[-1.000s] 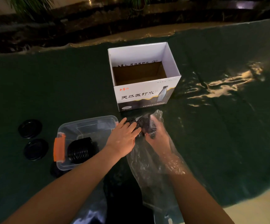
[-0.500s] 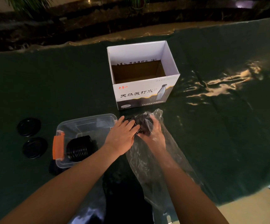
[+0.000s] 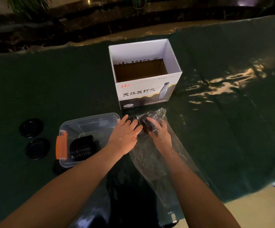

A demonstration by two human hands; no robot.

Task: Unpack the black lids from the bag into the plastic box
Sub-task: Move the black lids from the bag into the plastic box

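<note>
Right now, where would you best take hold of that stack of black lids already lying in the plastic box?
Grip the stack of black lids across its two flat ends, coming from above. It lies on its side in the plastic box, and its ribbed edges would likely let single lids slip loose.

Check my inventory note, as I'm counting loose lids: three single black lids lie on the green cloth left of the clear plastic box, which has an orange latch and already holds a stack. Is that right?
Not quite: the head view shows two single black lids on the green cloth left of the clear plastic box, not three. The orange latch and the stack inside are as you noted.
</note>
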